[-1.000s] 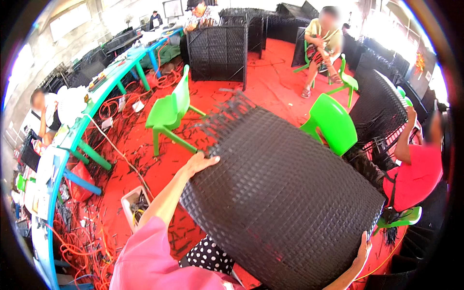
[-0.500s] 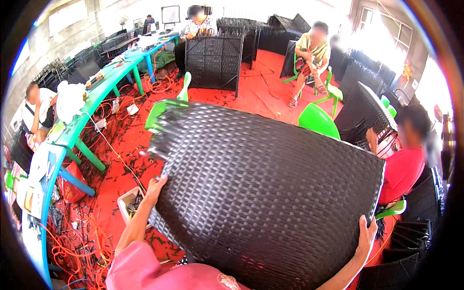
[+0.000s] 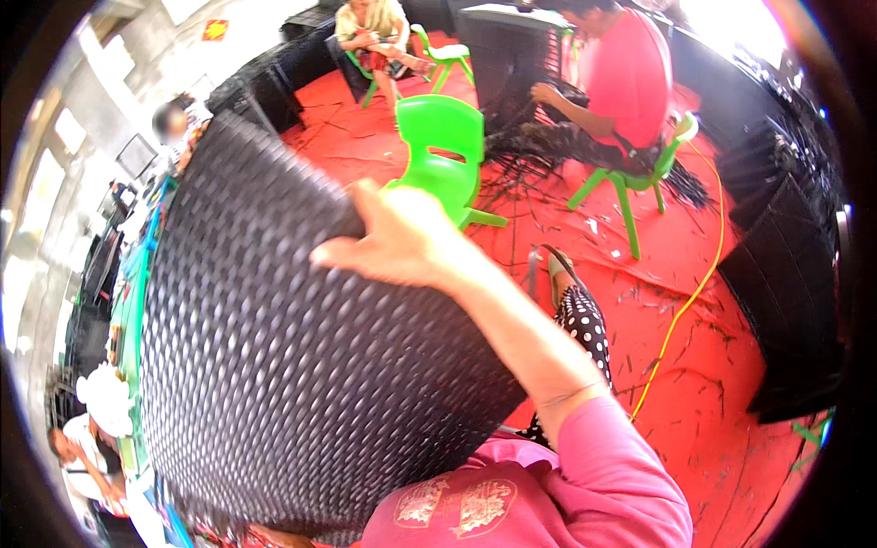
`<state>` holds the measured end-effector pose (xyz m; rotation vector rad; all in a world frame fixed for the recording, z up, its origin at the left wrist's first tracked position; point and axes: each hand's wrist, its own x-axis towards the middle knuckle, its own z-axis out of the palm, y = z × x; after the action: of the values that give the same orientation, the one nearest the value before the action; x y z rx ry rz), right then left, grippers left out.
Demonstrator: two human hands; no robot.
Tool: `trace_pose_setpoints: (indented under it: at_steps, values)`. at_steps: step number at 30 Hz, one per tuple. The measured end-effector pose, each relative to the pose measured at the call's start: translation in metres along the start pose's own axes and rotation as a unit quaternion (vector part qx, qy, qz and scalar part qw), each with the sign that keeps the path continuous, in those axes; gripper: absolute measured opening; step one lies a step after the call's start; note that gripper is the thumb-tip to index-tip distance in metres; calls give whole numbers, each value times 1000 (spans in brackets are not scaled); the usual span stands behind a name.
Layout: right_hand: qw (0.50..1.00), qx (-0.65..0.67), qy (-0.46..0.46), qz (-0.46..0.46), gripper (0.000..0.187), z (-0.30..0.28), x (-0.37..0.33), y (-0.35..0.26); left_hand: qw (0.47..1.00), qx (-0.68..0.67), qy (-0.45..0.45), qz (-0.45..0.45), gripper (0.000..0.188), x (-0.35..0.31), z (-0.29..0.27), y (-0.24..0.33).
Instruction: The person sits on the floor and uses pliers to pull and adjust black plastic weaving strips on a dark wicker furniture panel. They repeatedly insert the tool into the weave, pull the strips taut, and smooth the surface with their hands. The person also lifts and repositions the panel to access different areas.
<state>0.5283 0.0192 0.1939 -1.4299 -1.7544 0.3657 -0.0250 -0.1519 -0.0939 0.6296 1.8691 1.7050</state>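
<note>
A large black woven panel (image 3: 301,356) of flat plastic strips fills the left and middle of the view, tilted and slightly curved. At its upper right edge my right hand (image 3: 397,239) grips it, thumb laid on the woven face and the other fingers over the rim. Only a small patch of my left hand (image 3: 279,537) shows by the panel's bottom edge; its fingers are hidden. Beyond my right hand stands a green plastic chair (image 3: 440,137).
A person in red (image 3: 630,82) sits on a green chair (image 3: 628,187), bent over black strips. Another person (image 3: 373,36) sits farther back. A yellow cord (image 3: 681,315) crosses the red floor (image 3: 703,438). Dark woven pieces (image 3: 786,283) stand at the right, a green table (image 3: 132,329) at the left.
My view has swung to the right. The panel has turned and now lies more to the left, its right-hand edge raised by my right hand. My left hand has nearly dropped from sight.
</note>
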Motion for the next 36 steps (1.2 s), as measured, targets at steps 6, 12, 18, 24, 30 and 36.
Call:
trace_pose_setpoints:
  at_steps: [6, 12, 18, 24, 30, 36]
  values:
    - [999, 29, -2, -43, 55, 46, 17, 32, 991, 131, -40, -4, 73, 3, 75, 17]
    - [998, 13, -54, 4, 63, 92, 42, 61, 979, 194, -48, -35, 73, 4, 105, 25]
    - [991, -41, -99, 74, 64, 111, 48, 73, 972, 215, -71, -67, 73, 3, 140, 26]
    - [977, -33, -155, 146, 60, 109, 51, 71, 964, 231, -96, -86, 73, -1, 168, 32]
    - [964, -35, -189, 183, 64, 115, 53, 73, 964, 235, -77, -95, 73, 7, 149, 31]
    - [920, 105, -245, 286, 65, 84, 63, 150, 963, 250, -26, -95, 73, 8, 106, 39]
